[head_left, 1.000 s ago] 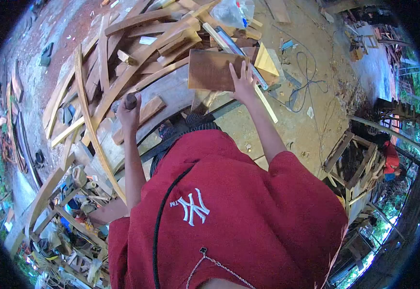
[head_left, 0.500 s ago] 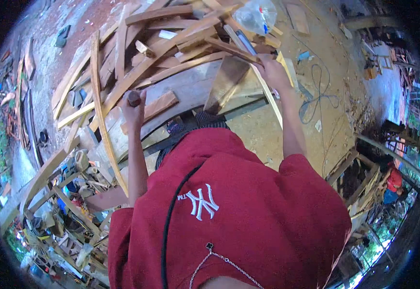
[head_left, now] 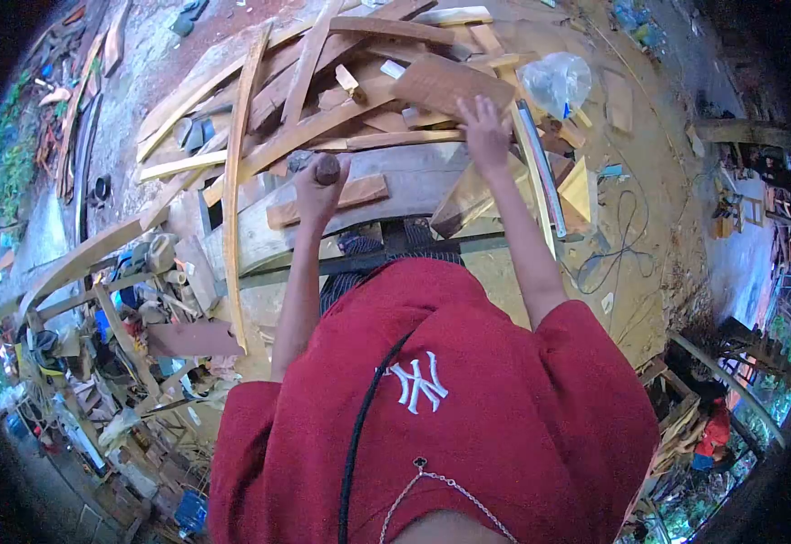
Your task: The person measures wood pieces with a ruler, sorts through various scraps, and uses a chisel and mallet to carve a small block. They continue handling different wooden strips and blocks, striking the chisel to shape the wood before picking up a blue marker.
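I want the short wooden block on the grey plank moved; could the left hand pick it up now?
Probably not yet: the short wooden block looks near and its right end lies uncovered, but the left hand is closed around a dark, round-ended object.

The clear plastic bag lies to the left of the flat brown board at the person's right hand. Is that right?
Not quite: in the head view, the clear plastic bag lies to the right of the flat brown board. The person's right hand is indeed at that board.
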Tool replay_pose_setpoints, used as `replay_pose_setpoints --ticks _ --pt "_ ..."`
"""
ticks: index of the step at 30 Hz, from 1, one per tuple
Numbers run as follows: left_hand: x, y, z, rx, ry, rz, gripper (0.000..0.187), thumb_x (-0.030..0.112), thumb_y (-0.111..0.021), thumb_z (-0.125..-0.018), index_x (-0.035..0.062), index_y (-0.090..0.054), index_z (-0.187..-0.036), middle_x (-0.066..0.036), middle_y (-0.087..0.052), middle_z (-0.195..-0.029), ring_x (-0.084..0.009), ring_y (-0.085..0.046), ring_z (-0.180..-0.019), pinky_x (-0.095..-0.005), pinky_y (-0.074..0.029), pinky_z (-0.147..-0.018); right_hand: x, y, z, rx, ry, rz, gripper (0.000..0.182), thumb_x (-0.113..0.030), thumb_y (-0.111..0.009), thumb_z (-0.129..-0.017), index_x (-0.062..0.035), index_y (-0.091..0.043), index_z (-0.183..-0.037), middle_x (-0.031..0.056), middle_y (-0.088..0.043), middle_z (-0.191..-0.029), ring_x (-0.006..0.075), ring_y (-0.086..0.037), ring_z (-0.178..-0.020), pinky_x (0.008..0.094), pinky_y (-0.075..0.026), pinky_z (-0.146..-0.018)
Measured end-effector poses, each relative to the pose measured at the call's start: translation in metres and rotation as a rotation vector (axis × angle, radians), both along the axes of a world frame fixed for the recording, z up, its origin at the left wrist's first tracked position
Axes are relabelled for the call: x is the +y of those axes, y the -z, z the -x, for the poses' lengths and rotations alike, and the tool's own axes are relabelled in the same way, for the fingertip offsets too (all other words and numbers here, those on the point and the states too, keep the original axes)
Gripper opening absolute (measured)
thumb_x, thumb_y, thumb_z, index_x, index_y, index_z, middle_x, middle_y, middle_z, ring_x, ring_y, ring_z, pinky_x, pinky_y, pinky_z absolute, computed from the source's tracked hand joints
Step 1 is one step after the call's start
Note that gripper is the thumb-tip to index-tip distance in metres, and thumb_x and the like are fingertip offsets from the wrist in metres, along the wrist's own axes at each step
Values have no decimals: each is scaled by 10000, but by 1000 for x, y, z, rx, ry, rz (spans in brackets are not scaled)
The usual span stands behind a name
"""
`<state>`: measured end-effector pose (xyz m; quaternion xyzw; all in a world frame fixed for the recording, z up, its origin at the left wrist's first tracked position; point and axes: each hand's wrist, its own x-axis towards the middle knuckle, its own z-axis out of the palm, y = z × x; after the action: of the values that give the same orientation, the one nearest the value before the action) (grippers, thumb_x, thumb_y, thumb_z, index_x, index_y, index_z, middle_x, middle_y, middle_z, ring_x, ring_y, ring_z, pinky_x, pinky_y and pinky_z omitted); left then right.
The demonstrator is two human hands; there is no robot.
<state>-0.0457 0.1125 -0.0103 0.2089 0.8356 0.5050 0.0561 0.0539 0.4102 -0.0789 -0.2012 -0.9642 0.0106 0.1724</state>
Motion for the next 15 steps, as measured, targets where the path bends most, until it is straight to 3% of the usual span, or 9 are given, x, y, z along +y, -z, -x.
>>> replay_pose_setpoints --ticks 3,5,9,12,15 --pt "3 8 0 96 -4 -59 269 197 -716 -758 -3 -545 -704 -78 -429 -546 -151 -362 -496 -301 -351 -487 -1 12 14 22 -28 -71 401 -179 -543 -838 -231 -541 -1235 96 -540 -1241 269 -472 -1179 593 -339 -956" --pt "-1 13 1 23 -11 -41 261 186 -723 -750 -4 -549 -708 -82 -433 -553 -155 -381 -503 -300 -361 -497 7 11 25 23 -39 -61 359 -169 -529 -845 -225 -575 -1197 82 -565 -1210 262 -479 -1168 593 -341 -955" --pt "-9 21 7 -23 -41 -63 260 197 -722 -765 0 -557 -733 -55 -453 -572 -125 -408 -534 -286 -375 -514 46 -9 50 307 -82 433 326 -192 -597 -816 -148 -608 -1138 75 -611 -1130 277 -542 -1065 430 -407 -916" --pt "-12 17 10 -44 -79 -93 251 203 -718 -783 4 -566 -760 -14 -479 -600 -94 -425 -564 -258 -387 -535 61 -25 54 389 78 389 328 -135 -574 -816 -93 -596 -1141 114 -630 -1071 312 -575 -994 382 -432 -893" --pt "-16 13 12 -121 -88 -98 230 192 -712 -795 5 -578 -789 17 -502 -630 -72 -436 -585 -230 -392 -554 81 -35 62 413 34 105 349 -155 -596 -808 -87 -591 -1150 129 -624 -1081 313 -574 -1007 405 -436 -891"
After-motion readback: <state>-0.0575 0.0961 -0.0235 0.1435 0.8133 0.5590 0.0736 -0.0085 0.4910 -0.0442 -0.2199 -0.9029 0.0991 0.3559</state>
